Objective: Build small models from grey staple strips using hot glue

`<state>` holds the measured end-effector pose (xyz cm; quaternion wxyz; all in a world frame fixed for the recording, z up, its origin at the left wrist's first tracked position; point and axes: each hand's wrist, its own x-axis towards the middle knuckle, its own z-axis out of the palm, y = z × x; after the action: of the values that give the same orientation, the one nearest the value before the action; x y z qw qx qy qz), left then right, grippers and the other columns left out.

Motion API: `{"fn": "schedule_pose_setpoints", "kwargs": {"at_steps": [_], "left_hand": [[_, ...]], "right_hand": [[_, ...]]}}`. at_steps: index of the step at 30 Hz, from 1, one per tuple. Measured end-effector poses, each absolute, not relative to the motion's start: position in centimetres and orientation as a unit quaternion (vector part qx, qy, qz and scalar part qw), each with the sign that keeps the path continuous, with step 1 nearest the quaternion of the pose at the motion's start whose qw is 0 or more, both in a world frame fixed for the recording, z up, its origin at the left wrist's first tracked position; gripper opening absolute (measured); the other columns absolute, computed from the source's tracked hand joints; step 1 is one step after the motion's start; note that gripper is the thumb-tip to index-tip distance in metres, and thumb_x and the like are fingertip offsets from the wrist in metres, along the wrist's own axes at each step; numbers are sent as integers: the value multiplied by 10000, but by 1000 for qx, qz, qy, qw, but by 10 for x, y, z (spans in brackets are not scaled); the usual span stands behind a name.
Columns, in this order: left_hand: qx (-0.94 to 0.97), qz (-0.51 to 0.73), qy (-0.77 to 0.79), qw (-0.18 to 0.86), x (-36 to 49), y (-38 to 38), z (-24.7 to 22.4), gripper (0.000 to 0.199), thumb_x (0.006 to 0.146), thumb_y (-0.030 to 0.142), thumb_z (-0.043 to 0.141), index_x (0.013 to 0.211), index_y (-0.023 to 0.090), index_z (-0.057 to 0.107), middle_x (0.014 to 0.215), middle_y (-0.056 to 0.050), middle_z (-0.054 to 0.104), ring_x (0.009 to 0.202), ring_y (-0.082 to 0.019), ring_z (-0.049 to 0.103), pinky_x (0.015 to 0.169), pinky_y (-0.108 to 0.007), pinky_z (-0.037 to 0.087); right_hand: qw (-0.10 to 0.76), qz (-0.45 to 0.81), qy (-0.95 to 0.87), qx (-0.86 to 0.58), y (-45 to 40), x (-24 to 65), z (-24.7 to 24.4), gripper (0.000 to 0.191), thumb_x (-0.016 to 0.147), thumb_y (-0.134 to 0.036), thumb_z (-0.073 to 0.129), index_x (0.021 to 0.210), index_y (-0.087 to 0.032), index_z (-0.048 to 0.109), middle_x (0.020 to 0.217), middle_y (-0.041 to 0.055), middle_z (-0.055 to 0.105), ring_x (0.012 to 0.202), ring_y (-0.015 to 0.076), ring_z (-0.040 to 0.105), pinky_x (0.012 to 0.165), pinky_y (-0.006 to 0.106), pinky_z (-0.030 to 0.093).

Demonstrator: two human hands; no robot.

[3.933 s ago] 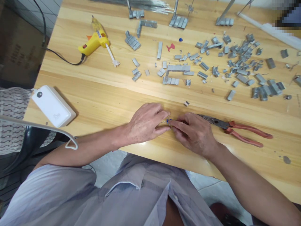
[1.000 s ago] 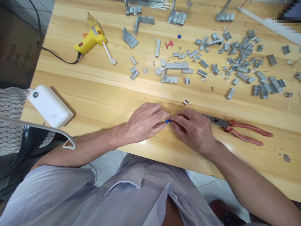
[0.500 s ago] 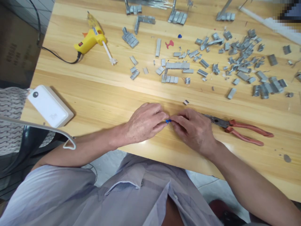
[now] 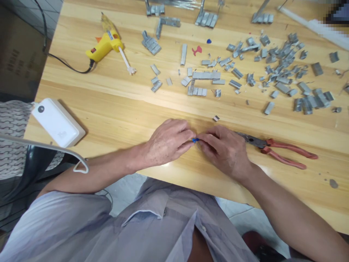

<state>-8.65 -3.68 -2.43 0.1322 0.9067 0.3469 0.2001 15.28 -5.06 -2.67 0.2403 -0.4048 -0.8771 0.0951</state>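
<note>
Where fingertips meet, the blue piece (image 4: 195, 140) sits by the right hand (image 4: 225, 151).

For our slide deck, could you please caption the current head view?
Both hands, left and right, pinch a small blue piece beside red-handled pliers.

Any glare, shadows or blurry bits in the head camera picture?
Head view: glare on the table by the left hand; top right corner pixelated; shadow just right of the white power bank; small blue piece lacks clear detail.

Blue piece (image 4: 195, 140) partly hidden (its shape unclear); dark corner object (image 4: 339, 15) blurred, cut off.
</note>
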Motion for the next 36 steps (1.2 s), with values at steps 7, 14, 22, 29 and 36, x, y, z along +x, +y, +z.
{"fn": "schedule_pose_setpoints", "kwargs": {"at_steps": [7, 14, 22, 29, 36], "left_hand": [[907, 204, 343, 133, -87, -36, -24, 166, 1059, 312, 582, 1044, 198, 701, 943, -47, 687, 866, -195, 634, 789, -350, 492], [908, 203, 343, 128, -86, -36, -24, 180, 1063, 317, 576, 1034, 196, 706, 933, -45, 688, 865, -195, 632, 784, -352, 490], [908, 205, 342, 127, -86, -36, -24, 180, 1061, 315, 580, 1021, 197, 710, 924, -40, 688, 860, -193, 635, 784, -349, 491], [908, 213, 338, 125, -86, -36, -24, 174, 1056, 309, 588, 1019, 191, 711, 918, -43, 685, 849, -194, 630, 776, -348, 489], [908, 215, 337, 127, -86, -35, -24, 192, 1064, 315, 579, 1007, 189, 712, 905, -43, 683, 830, -189, 625, 768, -343, 487]], "right_hand": [[247, 87, -879, -400, -50, 152, -26, 155, 1000, -224, 629, 974, -197, 779, 907, 73, 759, 770, 185, 667, 671, 308, 500], [251, 87, -876, -402, -50, 152, -27, 149, 994, -218, 638, 948, -192, 777, 893, 72, 752, 765, 183, 662, 661, 301, 489], [263, 89, -876, -395, -50, 152, -27, 113, 973, -213, 666, 990, -174, 772, 914, 80, 756, 781, 192, 682, 672, 303, 506], [263, 99, -879, -385, -50, 153, -26, 123, 964, -225, 667, 1020, -167, 760, 917, 88, 746, 775, 199, 673, 665, 311, 514], [259, 108, -882, -378, -50, 154, -25, 149, 953, -242, 662, 1046, -160, 746, 943, 102, 740, 800, 217, 679, 682, 330, 534]]}}
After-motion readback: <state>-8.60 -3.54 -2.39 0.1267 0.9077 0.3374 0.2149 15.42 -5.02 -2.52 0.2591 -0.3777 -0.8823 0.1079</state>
